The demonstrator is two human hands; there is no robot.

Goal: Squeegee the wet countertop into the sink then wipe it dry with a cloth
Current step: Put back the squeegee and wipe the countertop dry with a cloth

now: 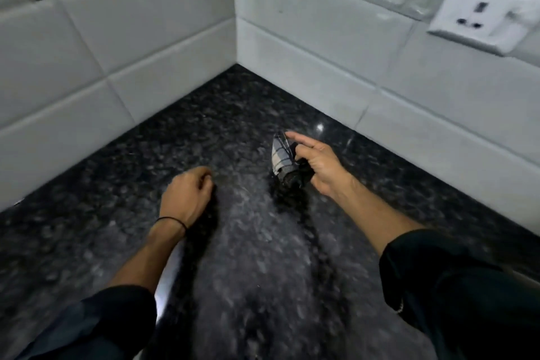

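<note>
Nearest the camera, two dark sleeves (455, 286) reached out over the dark speckled countertop (263, 257), and a bright strip of metal (168, 272) showed beside the left forearm; whether it was the sink's rim could not be told. No squeegee was in view.

A little farther out, the left hand (187, 193), with a thin black band (172, 221) at the wrist, was curled into a loose fist just over the stone, holding nothing that showed; whether it touched the surface could not be told.

Beyond it and to the right, the right hand (317, 168) gripped the cloth (283, 161), a small checked rag bunched into a roll. The lower fingers and thumb were closed around its darker end, while the forefinger stood out straight along the top of the pale checked end. The cloth hung close over the countertop, near the wall but apart from it.

By the look of it, the cloth was light, soft and limp, likely damp at the dark end, so it would flop and unroll unless gathered. Bunched in the palm it would give a firm pad; for wiping, a flatter hold with fingers spread over the folded cloth would probably cover more stone. The polished top gleamed near the wall and would be slick where wet.

Farthest off, white tiled walls (131, 38) met in a corner, and a white socket (479, 13) sat at the upper right
</note>
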